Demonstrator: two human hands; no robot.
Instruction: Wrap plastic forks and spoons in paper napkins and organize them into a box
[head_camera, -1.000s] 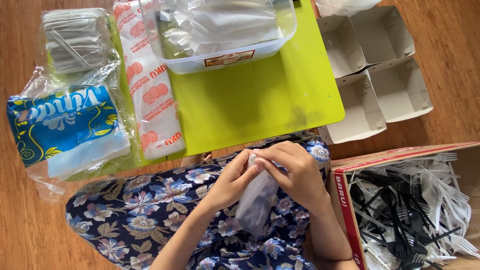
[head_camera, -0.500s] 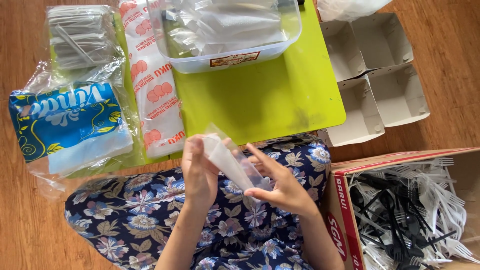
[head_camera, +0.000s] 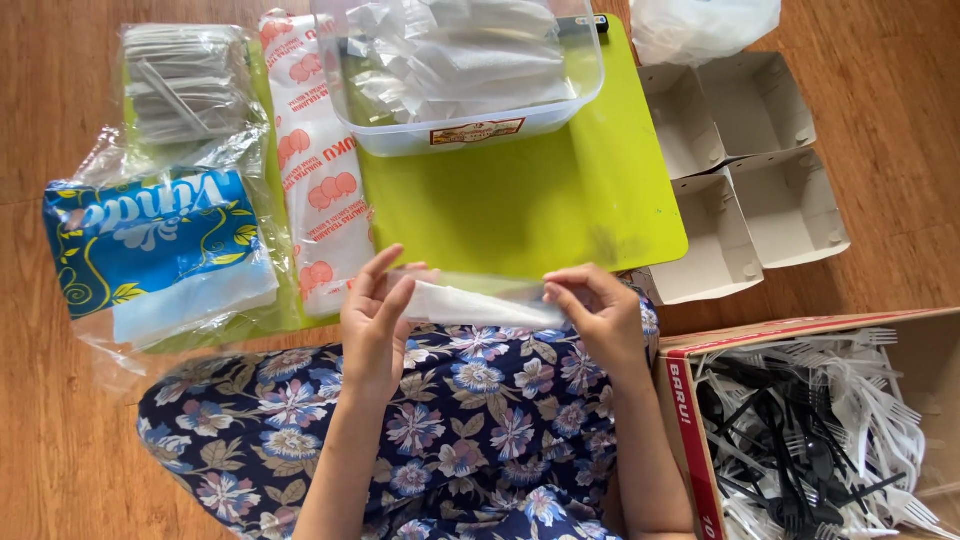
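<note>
Left hand (head_camera: 378, 325) and right hand (head_camera: 598, 310) both pinching clear sleeve (head_camera: 480, 303) ends; best kept taut and level over lap

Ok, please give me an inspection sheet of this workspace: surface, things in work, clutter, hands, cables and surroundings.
Surface: wooden floor with a lime-green mat on it.
Job's things: small clear plastic sleeve with something white inside, held level between both hands.
Clutter: clear tub of filled sleeves on the mat; blue napkin pack; red-printed white pack; bundle of clear-wrapped items; four empty paper trays; cardboard box of black and white plastic forks.
Hands: left hand and right hand each pinch one end of the sleeve.
Cables: nothing seen.
Surroundings: floral dress on the lap; white plastic bag at top.
</note>
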